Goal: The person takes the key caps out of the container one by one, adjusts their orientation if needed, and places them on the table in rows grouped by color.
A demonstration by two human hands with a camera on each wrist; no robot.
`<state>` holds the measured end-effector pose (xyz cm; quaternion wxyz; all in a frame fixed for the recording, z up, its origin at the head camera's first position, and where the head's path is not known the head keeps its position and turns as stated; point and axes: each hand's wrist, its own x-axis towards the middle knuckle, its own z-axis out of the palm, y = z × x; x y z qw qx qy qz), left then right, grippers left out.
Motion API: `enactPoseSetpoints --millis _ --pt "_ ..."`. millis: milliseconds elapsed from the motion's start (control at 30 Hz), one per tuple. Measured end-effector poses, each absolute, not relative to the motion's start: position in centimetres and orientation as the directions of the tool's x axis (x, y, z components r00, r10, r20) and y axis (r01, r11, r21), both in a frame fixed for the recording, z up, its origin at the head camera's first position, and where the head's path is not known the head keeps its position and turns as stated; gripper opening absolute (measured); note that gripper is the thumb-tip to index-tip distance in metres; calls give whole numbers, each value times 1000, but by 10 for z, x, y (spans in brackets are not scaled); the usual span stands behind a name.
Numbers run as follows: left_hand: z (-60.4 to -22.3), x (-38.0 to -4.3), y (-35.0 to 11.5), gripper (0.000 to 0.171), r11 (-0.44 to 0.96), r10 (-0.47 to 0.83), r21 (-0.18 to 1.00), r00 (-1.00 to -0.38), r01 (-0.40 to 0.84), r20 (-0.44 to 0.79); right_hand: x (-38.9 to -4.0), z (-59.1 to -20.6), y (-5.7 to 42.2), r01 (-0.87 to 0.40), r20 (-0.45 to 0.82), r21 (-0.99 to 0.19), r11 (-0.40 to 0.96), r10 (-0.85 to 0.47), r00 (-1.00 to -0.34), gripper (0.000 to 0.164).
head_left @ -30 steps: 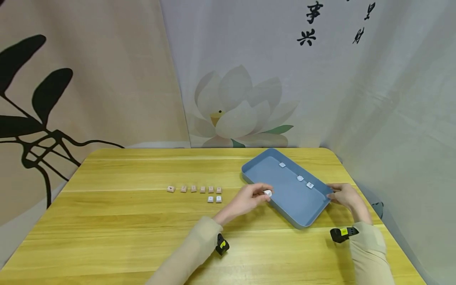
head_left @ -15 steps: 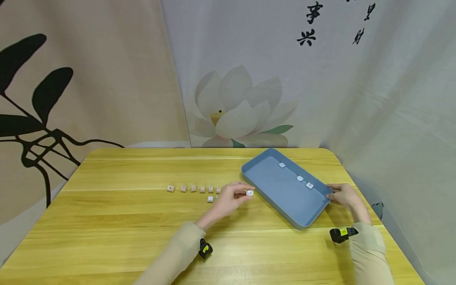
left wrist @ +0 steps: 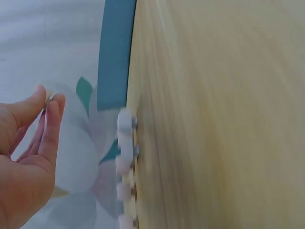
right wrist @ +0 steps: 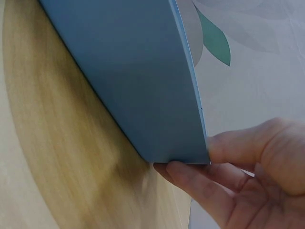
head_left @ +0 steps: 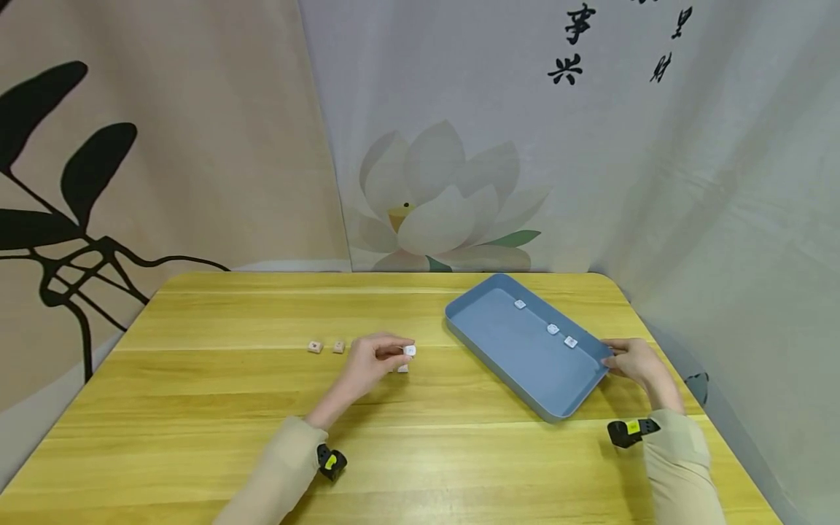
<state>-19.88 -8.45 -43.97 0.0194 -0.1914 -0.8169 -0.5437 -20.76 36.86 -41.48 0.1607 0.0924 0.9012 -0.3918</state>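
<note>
Between thumb and fingertips my left hand (head_left: 367, 362) pinches a white keycap (head_left: 410, 351), raised above the table left of the tray. Just below it sits another white keycap (head_left: 403, 369) on the wood. Two beige keycaps (head_left: 315, 348) show left of that hand, which hides the others of the row in the head view. A blue-grey tray (head_left: 499, 339) lies angled on the right, with three white keycaps (head_left: 553, 329) along its far side. At its near right corner, my right hand (head_left: 639, 362) grips the tray wall (right wrist: 138, 81), thumb on the rim and fingers at the outside.
The wooden table (head_left: 459, 452) reaches back to a printed curtain (head_left: 453, 146) with a lotus on it. In the left wrist view, a line of keycaps (left wrist: 125, 121) stands near the tray's end.
My left hand has moved left from over the tray's near edge to above the keycap rows, carrying the white keycap. The right hand and the tray have stayed in place.
</note>
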Motion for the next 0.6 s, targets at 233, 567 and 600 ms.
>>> enactPoseSetpoints --millis 233,567,600 --pt "-437 -200 -110 23 500 199 834 -968 235 154 -208 -414 368 288 -358 -678 676 39 -933 56" --pt "-440 -202 -123 23 644 98 764 -995 42 -28 -207 -414 368 288 -357 -674 680 42 -933 56" --pt "-440 -203 -123 23 647 93 762 -995 28 -42 -208 -414 368 289 -358 -675 679 42 -933 56"
